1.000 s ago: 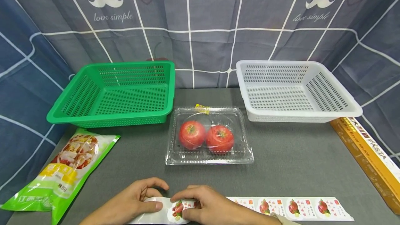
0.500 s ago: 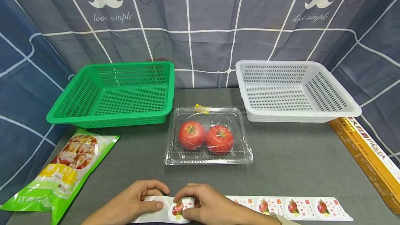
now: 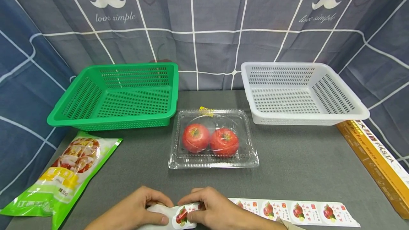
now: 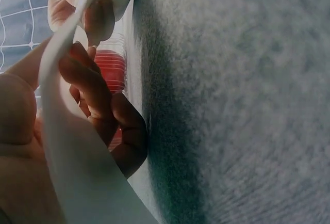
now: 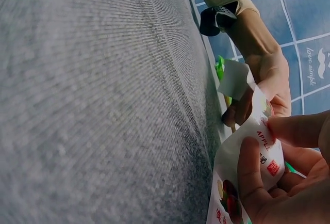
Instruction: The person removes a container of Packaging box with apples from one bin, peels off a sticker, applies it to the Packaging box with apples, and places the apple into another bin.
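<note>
A long white sticker strip printed with apple labels lies along the near table edge. My left hand pinches the blank end of its backing paper, which curls up off the grey table. My right hand pinches the first apple sticker on that strip, thumb on the printed face. Both hands meet at the strip's left end. Behind them stands a clear plastic clamshell box with two red tomatoes inside, lid closed.
A green basket stands at the back left and a white basket at the back right. A green snack bag lies at the left, a long yellow pasta box along the right edge. A patterned curtain hangs behind.
The strip's left end has lifted and curled a little between both hands, and the strip has shifted slightly left. Other things have not moved.
</note>
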The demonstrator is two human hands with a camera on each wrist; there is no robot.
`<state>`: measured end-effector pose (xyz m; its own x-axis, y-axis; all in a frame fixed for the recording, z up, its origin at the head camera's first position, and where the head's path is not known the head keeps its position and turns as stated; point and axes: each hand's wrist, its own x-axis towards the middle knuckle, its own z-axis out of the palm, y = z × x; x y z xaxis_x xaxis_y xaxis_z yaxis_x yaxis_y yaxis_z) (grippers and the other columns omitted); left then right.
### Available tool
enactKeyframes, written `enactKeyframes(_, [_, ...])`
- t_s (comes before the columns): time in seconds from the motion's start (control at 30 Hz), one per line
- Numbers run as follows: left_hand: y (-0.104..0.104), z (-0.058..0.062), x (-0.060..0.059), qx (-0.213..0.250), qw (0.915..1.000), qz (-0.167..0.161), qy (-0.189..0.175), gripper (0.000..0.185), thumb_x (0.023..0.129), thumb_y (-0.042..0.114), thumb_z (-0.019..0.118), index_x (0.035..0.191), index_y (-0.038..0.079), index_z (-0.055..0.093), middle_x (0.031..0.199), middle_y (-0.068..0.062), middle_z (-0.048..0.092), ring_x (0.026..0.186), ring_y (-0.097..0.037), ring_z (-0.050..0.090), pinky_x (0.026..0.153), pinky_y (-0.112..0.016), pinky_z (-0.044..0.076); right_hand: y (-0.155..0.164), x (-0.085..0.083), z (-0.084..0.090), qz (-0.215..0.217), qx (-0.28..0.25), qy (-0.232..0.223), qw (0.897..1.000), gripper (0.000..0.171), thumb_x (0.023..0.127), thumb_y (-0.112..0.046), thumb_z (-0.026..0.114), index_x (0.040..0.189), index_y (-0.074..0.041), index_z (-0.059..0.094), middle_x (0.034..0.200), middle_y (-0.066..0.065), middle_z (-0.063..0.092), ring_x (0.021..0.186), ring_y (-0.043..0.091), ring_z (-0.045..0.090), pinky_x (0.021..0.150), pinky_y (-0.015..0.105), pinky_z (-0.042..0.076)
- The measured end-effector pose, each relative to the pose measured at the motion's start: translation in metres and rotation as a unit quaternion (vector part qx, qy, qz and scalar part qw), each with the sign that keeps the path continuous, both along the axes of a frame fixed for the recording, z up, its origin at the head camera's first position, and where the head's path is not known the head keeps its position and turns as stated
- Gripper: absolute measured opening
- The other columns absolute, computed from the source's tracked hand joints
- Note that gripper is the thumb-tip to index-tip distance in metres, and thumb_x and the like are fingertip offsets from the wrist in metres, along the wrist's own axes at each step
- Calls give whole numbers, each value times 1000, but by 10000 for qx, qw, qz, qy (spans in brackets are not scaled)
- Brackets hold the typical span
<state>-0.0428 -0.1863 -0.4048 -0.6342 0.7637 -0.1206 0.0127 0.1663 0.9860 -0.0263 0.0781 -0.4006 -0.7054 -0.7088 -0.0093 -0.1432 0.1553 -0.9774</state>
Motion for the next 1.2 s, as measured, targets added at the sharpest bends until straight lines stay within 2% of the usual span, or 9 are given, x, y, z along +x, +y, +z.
enactKeyframes(0.07, [1,1,0,-29,9999,51,160,16,88,4,73,102,-4,71,91,6,71,77,-1,60,63,-23,51,-1,0,0,23,7,5,10000,28,90,-2,67,117,-5,70,100,-13,62,83,-4,55,74,19,51])
enactKeyframes(0.27, [2,3,1,-55,9996,223,147,11,89,4,71,99,1,74,89,8,72,79,-3,63,67,-24,52,-1,0,1,11,-77,-73,9999,25,91,-4,66,115,-9,71,101,-12,64,88,-2,57,78,20,51])
enactKeyframes(0.4, [3,3,1,-9,9988,266,416,8,90,6,71,96,4,76,86,7,72,79,-3,62,66,-25,52,0,-1,1,-13,-120,-33,9999,22,91,-7,67,113,-10,72,101,-12,65,90,-2,58,79,20,50])
enactKeyframes(0.53, [3,1,0,82,9981,298,524,9,91,7,70,97,3,76,88,4,73,80,-3,63,66,-25,52,0,-1,0,78,-206,-35,9998,26,93,-9,67,119,-9,70,104,-10,66,85,-4,57,76,19,51])
enactKeyframes(0.73, [1,3,0,68,9995,300,42,13,92,8,68,102,0,73,89,1,73,78,-3,63,64,-23,51,0,-2,0,150,136,550,9983,24,95,-17,68,118,-13,72,95,-11,64,77,-7,50,67,17,49])
enactKeyframes(0.9, [2,4,0,126,9990,277,-321,16,93,9,67,103,-3,71,87,-2,73,76,-5,64,64,-22,52,-1,-1,1,87,219,382,9990,26,94,-16,69,120,-12,71,97,-12,64,75,-7,50,67,16,48])
enactKeyframes(1.03, [1,4,0,25,9994,248,-228,17,93,9,67,106,-3,71,91,0,73,78,-6,65,65,-24,53,0,-1,1,37,208,362,9991,26,93,-13,68,119,-10,71,99,-14,63,78,-6,51,71,17,49])
enactKeyframes(1.1, [0,4,0,86,9996,162,-210,18,94,7,65,108,-3,71,93,-1,73,80,-6,65,67,-25,54,0,-1,0,13,99,213,9997,27,93,-10,68,120,-9,70,101,-13,64,81,-5,53,73,18,49])
enactKeyframes(1.2, [0,4,-1,355,9980,-22,-526,20,98,5,59,110,-5,70,96,-5,73,83,-8,65,70,-24,54,1,-1,0,37,-180,-166,9997,29,93,-5,65,122,-7,69,106,-8,67,84,-3,56,74,20,51])
